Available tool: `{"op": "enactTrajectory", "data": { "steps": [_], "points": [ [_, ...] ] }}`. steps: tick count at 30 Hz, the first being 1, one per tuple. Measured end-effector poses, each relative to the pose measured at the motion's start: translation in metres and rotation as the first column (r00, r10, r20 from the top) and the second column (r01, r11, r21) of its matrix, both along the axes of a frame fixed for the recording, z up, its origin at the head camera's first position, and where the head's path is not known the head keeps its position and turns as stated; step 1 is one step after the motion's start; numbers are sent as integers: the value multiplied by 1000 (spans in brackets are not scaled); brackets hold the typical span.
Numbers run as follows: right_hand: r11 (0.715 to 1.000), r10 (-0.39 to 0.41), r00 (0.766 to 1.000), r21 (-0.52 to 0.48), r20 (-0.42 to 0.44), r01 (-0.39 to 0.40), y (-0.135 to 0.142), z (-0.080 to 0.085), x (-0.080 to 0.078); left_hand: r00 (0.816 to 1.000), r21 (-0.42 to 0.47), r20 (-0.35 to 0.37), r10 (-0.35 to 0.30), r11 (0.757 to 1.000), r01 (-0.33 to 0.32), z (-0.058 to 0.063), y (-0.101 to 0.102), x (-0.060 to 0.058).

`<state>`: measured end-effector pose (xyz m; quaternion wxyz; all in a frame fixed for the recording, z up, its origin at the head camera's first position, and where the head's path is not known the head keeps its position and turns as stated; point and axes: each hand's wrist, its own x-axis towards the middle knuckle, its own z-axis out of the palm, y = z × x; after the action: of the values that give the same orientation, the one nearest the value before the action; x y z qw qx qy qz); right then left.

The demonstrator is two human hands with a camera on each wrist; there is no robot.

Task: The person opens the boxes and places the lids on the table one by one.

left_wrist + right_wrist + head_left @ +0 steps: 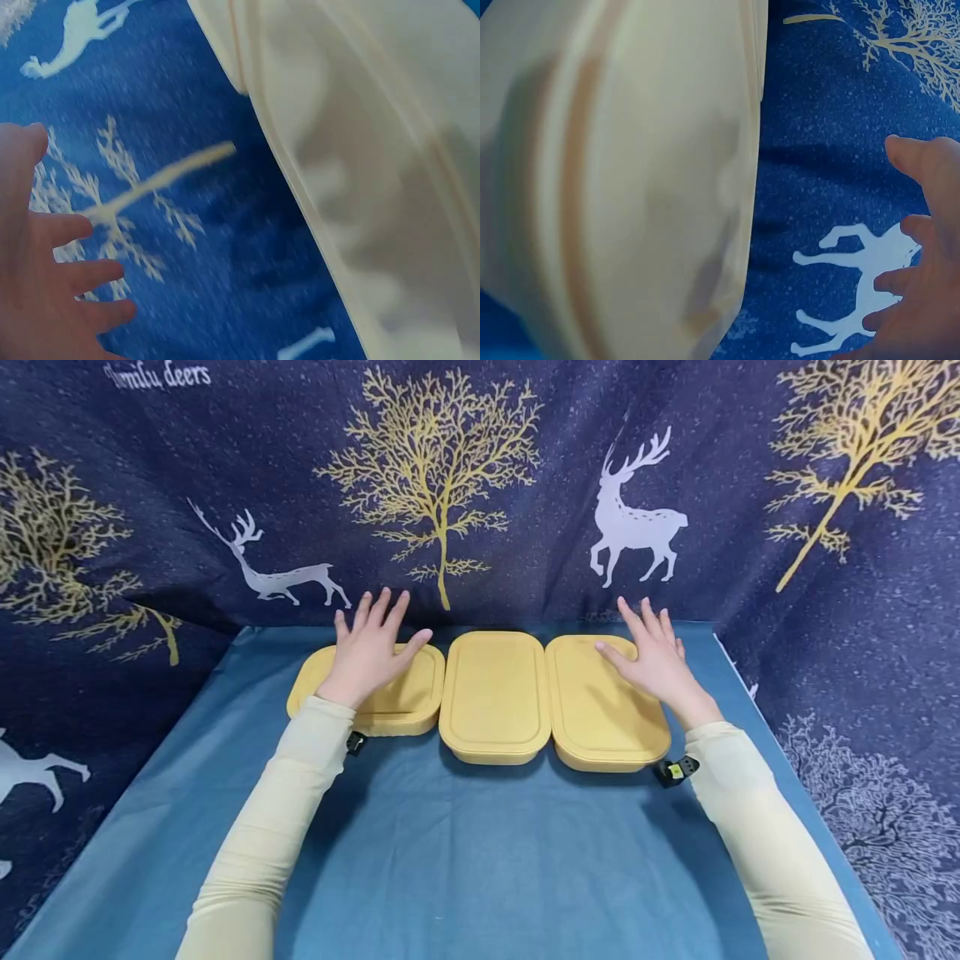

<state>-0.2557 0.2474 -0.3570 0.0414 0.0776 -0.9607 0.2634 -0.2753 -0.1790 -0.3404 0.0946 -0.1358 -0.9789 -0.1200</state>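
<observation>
Nothing gripped, everything lined up

So the dark blue tree-and-deer backdrop (536, 568) rises behind the middle box (495, 693), and a teal tablecloth (480, 860) runs under it and out in front. All three boxes are yellow. The middle box's long axis goes front to back. The right box (600, 710) sits just to its right, pointing roughly the same way; the left box (405, 693) is just to its left but looks turned sideways.

The left hand (367, 656) is over the left box, the right hand (658, 667) over the right box, so the middle box lies between them, a bit nearer the left thumb, I'd say. Both hands have fingers spread and hold nothing; no contact that I can see. Tiniest stuff: a left gadget (356, 743) and a right gadget (677, 771), one per cuff, either side of the middle box.
</observation>
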Motion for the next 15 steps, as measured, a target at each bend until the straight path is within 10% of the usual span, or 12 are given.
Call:
{"op": "enactTrajectory", "data": {
  "steps": [15],
  "points": [
    [1000,2,1000,-20,9,-2,37,-20,14,973,-8,-10,-230,973,230,-9,85,25]
  ]
}}
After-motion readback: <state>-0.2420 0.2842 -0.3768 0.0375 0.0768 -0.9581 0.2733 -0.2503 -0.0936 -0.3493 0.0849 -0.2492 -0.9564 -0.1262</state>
